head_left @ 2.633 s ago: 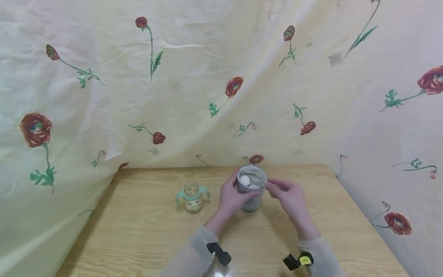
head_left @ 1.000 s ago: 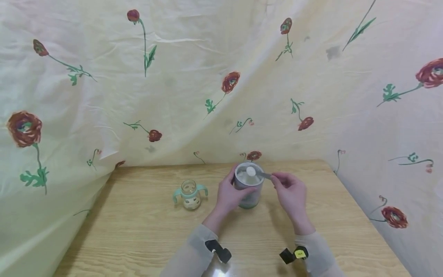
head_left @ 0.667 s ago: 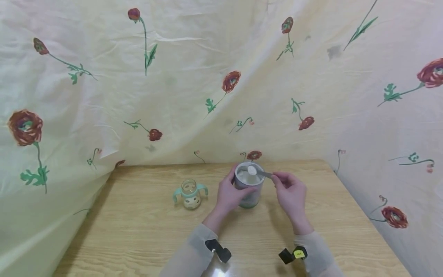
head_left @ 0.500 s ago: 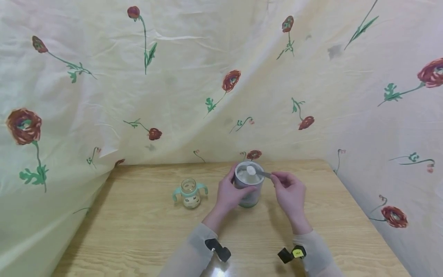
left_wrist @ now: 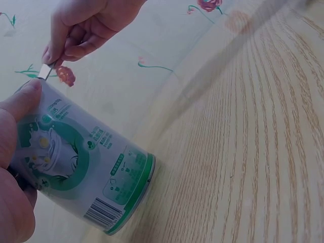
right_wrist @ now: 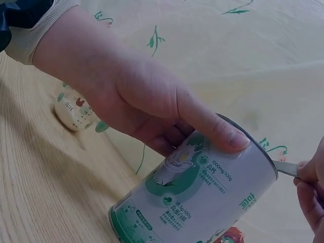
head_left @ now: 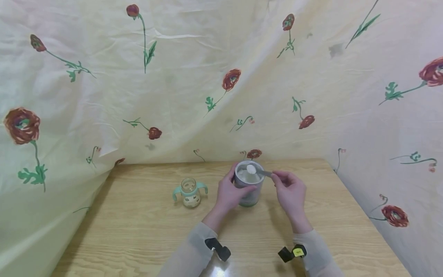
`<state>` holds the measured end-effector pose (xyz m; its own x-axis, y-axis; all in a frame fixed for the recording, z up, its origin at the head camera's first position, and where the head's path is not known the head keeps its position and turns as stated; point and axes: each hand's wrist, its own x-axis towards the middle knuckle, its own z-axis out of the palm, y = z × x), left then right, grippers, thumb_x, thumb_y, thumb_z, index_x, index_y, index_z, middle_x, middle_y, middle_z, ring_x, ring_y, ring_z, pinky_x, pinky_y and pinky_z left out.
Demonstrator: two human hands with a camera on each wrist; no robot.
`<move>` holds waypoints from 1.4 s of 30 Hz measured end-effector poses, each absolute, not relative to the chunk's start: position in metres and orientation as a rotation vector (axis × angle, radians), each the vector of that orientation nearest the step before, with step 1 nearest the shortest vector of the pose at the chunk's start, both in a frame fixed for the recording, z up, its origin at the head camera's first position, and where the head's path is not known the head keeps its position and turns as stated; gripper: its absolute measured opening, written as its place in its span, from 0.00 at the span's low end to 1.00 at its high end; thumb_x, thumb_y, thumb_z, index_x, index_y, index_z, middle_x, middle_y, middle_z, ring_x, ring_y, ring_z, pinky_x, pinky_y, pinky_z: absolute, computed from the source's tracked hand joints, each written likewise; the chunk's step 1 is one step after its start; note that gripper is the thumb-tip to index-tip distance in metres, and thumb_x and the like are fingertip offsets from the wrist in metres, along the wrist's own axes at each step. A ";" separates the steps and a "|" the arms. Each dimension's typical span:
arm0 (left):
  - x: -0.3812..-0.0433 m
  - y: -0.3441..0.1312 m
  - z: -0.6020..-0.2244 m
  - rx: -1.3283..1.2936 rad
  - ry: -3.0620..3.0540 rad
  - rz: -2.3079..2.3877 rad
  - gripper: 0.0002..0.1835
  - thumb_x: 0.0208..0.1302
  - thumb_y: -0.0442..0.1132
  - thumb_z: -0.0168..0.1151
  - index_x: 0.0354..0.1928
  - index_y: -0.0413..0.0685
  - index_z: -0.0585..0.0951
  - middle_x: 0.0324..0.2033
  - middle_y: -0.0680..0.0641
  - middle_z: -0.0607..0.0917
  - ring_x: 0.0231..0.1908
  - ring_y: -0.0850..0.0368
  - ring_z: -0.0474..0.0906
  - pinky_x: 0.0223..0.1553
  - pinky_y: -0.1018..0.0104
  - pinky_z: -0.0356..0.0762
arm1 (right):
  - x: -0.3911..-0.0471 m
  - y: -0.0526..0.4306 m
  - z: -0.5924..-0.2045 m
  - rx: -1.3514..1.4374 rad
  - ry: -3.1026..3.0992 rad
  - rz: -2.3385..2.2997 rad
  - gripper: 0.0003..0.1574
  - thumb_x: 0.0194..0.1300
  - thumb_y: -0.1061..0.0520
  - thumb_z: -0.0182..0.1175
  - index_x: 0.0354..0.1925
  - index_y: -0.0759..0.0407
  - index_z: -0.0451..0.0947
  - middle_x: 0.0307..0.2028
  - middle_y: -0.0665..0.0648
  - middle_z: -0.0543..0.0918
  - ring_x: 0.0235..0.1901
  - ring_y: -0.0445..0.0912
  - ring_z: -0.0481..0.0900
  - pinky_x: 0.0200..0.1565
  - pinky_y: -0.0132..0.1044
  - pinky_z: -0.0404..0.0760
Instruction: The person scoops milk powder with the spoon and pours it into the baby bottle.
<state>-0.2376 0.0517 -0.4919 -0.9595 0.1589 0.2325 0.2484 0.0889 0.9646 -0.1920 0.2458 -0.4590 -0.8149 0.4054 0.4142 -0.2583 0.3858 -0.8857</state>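
My left hand [head_left: 230, 194] grips a white and green milk powder can [head_left: 250, 197] from its left side, with the thumb across the front near the top. The can's mouth faces up, and pale powder shows inside. Between thumb and fingers my right hand [head_left: 291, 193] pinches the handle of a grey scoop [head_left: 264, 173]. A white heap of powder fills the scoop's bowl, which is over the can's mouth. In the right wrist view the scoop handle [right_wrist: 287, 168] crosses the can's rim. The left wrist view shows the can [left_wrist: 86, 157] from its printed side, barcode near the base.
A clear baby bottle [head_left: 191, 199] with mint-green handles and no lid stands left of the can. Everything rests on a light wood table [head_left: 145, 231]. A flowered cloth [head_left: 187, 96] hangs behind the table and along its sides.
Since the earliest frame the scoop has risen from inside the can to rim height, and its bowl now shows a white heap. Over the last second the hands have barely moved.
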 end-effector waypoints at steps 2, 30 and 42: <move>-0.237 0.052 -0.491 -0.423 -2.260 -2.035 0.57 0.51 0.45 0.89 0.81 0.48 0.67 0.76 0.47 0.73 0.76 0.49 0.67 0.76 0.52 0.67 | -0.191 0.245 -0.458 -0.125 -2.054 1.469 0.06 0.69 0.66 0.72 0.44 0.67 0.89 0.40 0.66 0.90 0.30 0.42 0.84 0.32 0.23 0.83; -0.238 0.051 -0.490 -0.435 -2.262 -1.998 0.57 0.51 0.47 0.89 0.81 0.48 0.67 0.76 0.48 0.74 0.75 0.48 0.68 0.75 0.53 0.68 | -0.195 0.245 -0.457 -0.154 -2.060 1.438 0.07 0.69 0.69 0.71 0.45 0.71 0.88 0.40 0.70 0.89 0.28 0.37 0.81 0.30 0.21 0.80; -0.239 0.050 -0.491 -0.480 -2.296 -1.954 0.55 0.52 0.50 0.88 0.80 0.50 0.70 0.73 0.49 0.77 0.74 0.49 0.70 0.74 0.49 0.69 | -0.194 0.252 -0.458 -0.312 -1.970 1.881 0.16 0.73 0.60 0.71 0.52 0.71 0.85 0.38 0.49 0.89 0.35 0.40 0.86 0.43 0.29 0.88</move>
